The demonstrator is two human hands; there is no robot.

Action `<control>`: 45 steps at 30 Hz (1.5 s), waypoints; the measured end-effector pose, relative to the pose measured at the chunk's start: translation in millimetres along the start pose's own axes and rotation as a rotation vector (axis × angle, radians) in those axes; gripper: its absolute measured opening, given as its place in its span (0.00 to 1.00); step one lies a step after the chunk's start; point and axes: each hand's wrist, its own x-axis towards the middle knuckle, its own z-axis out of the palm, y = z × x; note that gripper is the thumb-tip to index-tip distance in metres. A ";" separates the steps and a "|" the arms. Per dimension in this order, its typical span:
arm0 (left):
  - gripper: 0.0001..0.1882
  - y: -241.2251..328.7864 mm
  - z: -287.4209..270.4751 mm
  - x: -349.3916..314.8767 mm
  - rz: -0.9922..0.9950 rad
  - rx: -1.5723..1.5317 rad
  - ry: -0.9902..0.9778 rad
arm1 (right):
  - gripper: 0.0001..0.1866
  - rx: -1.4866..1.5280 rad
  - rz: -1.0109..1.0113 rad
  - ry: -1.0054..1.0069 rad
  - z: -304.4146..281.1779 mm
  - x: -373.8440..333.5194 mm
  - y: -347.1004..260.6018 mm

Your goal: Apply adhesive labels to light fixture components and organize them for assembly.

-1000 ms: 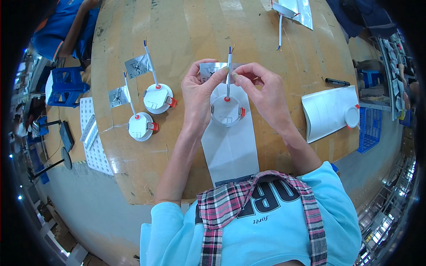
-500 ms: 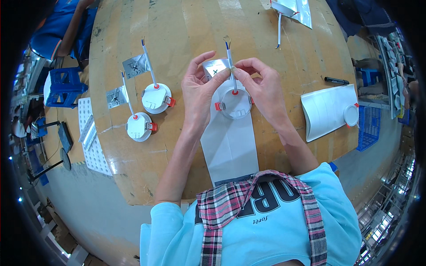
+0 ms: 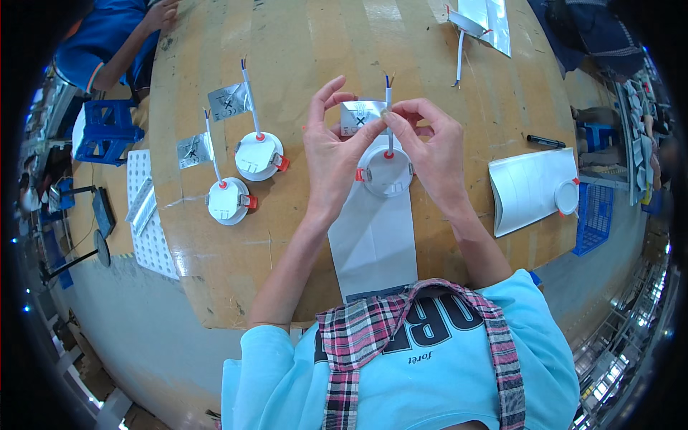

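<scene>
A round white downlight [image 3: 388, 177] with red-tipped spring clips lies in front of me. Its white cable [image 3: 389, 94] points away and ends in bare blue and brown wires. A silver foil label [image 3: 356, 117] is wrapped at the cable and sticks out to the left like a flag. My left hand [image 3: 333, 165] pinches this label near the cable, thumb against the fingers. From the other side, my right hand [image 3: 435, 154] presses thumb and fingertips together on the cable where the label meets it. Under the lamp lies a long white paper strip [image 3: 376, 244].
Two more downlights [image 3: 256, 156] with flagged cables stand at the left. On the right lie a white sheet stack [image 3: 527, 190], a small round white lamp [image 3: 567, 196] and a black marker [image 3: 546, 141]. Another lamp [image 3: 469, 26] sits far right. A co-worker's arm [image 3: 136, 54] rests far left.
The view has shifted slightly. My hands stay pinched on the label and cable. The co-worker's hand at the far left has moved further over the table edge.
</scene>
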 end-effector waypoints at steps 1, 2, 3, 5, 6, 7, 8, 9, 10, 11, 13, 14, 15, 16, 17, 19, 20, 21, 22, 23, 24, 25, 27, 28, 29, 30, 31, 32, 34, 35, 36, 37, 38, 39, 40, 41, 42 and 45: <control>0.38 1.0 0.6 -1.0 0.003 0.021 0.003 | 0.08 -0.022 -0.013 0.009 -0.1 0.3 0.8; 0.39 1.8 1.1 -1.8 0.006 0.042 0.006 | 0.08 -0.021 -0.016 0.002 0.3 0.5 1.5; 0.39 2.2 1.2 -2.5 0.008 0.042 0.014 | 0.08 -0.021 -0.012 0.014 0.7 0.4 1.9; 0.42 1.9 1.4 -3.3 -0.013 0.082 0.024 | 0.08 -0.021 -0.013 0.017 1.0 1.0 2.1; 0.42 1.5 2.3 -3.7 -0.010 0.081 0.033 | 0.08 -0.010 -0.007 0.027 0.8 1.1 1.9; 0.43 1.3 3.0 -4.4 -0.004 0.105 0.038 | 0.08 0.001 0.000 0.037 0.8 1.1 1.2; 0.44 1.0 3.6 -5.1 0.001 0.129 0.044 | 0.08 0.002 -0.004 0.029 0.7 1.3 1.1; 0.44 0.2 3.9 -5.6 0.004 0.128 0.053 | 0.08 -0.003 -0.001 0.032 0.6 1.4 1.7; 0.45 -0.1 4.5 -5.7 0.014 0.120 0.051 | 0.08 -0.007 0.002 0.036 0.2 2.0 1.8; 0.45 0.0 4.7 -5.7 0.024 0.112 0.048 | 0.08 -0.007 -0.004 0.029 -0.1 2.3 2.3; 0.45 1.1 4.5 -6.3 0.040 0.125 0.055 | 0.08 -0.072 -0.052 0.032 0.1 2.1 3.6; 0.46 1.0 4.2 -6.6 0.052 0.141 0.053 | 0.08 -0.073 -0.055 0.025 1.2 1.7 2.4; 0.46 0.1 3.7 -6.9 0.053 0.139 0.061 | 0.08 -0.056 -0.040 0.037 2.6 1.3 0.5; 0.46 -0.7 3.8 -6.7 0.063 0.147 0.059 | 0.08 -0.040 -0.026 0.051 3.0 1.8 -1.2; 0.46 -1.2 4.0 -6.5 0.072 0.156 0.057 | 0.08 -0.043 -0.030 0.046 2.8 2.7 -1.0; 0.46 -1.1 5.4 -7.2 0.082 0.148 0.059 | 0.10 -0.021 -0.048 0.044 2.4 4.3 0.5; 0.46 -1.0 5.8 -7.7 0.090 0.143 0.055 | 0.10 -0.022 -0.052 0.038 2.8 5.3 -0.2; 0.46 -1.0 6.0 -7.9 0.091 0.142 0.061 | 0.10 0.022 -0.035 0.031 3.2 6.3 -1.1; 0.46 -1.1 5.9 -8.4 0.085 0.139 0.059 | 0.10 0.065 -0.018 0.024 3.7 7.0 -1.6; 0.46 -1.3 5.9 -8.6 0.078 0.137 0.057 | 0.10 0.064 -0.020 0.019 3.8 7.4 -1.1; 0.46 -1.5 5.9 -8.6 0.078 0.136 0.062 | 0.10 0.075 -0.004 -0.001 3.4 7.7 0.1; 0.46 -1.7 6.4 -8.5 0.081 0.136 0.059 | 0.10 0.084 0.013 -0.018 2.4 7.9 0.8; 0.45 -2.8 7.1 -8.2 0.083 0.135 0.058 | 0.10 0.111 0.027 -0.032 0.7 9.1 1.5; 0.45 -4.5 6.7 -8.1 0.103 0.167 0.054 | 0.09 0.142 0.044 -0.045 0.4 9.6 2.2; 0.44 -5.8 6.2 -7.9 0.122 0.198 0.050 | 0.09 0.142 0.044 -0.049 -0.6 9.9 2.2; 0.44 -6.5 5.3 -7.4 0.121 0.197 0.054 | 0.09 0.137 0.061 -0.069 -1.8 10.1 1.6; 0.44 -7.2 4.2 -7.1 0.143 0.244 0.044 | 0.08 0.131 0.080 -0.088 -2.6 9.7 1.3; 0.43 -7.7 3.1 -7.2 0.165 0.292 0.034 | 0.08 0.129 0.082 -0.090 -2.5 9.6 1.4; 0.42 -7.9 2.2 -7.9 0.113 0.249 0.017 | 0.08 0.130 0.070 -0.113 -3.1 10.1 1.5; 0.41 -7.8 1.9 -8.0 0.064 0.208 -0.002 | 0.08 0.127 0.070 -0.115 -3.5 9.8 1.6; 0.41 -7.9 0.5 -9.0 0.064 0.205 0.001 | 0.08 0.134 0.066 -0.102 -3.4 9.2 2.0; 0.39 -8.5 -1.8 -10.1 0.018 0.211 -0.004 | 0.08 0.141 0.062 -0.087 -3.8 8.7 2.5; 0.37 -9.0 -4.6 -10.5 -0.028 0.218 -0.009 | 0.08 0.137 0.061 -0.088 -6.0 8.5 2.8; 0.37 -8.2 -8.2 -9.9 -0.028 0.213 -0.008 | 0.08 0.139 0.055 -0.084 -9.4 8.3 3.1; 0.33 -5.6 -14.2 -9.8 -0.140 0.018 0.024 | 0.08 0.144 0.050 -0.082 -10.3 7.1 2.4; 0.30 -4.1 -19.6 -9.5 -0.249 -0.180 0.056 | 0.08 0.143 0.050 -0.084 -9.7 6.5 -0.3; 0.30 -8.0 -24.8 -7.8 -0.249 -0.182 0.057 | 0.07 0.161 0.043 -0.100 -8.7 6.4 -4.4; 0.22 -21.0 -31.4 -0.7 -0.245 -0.321 -0.008 | 0.07 0.195 0.032 -0.139 -9.1 4.0 -5.4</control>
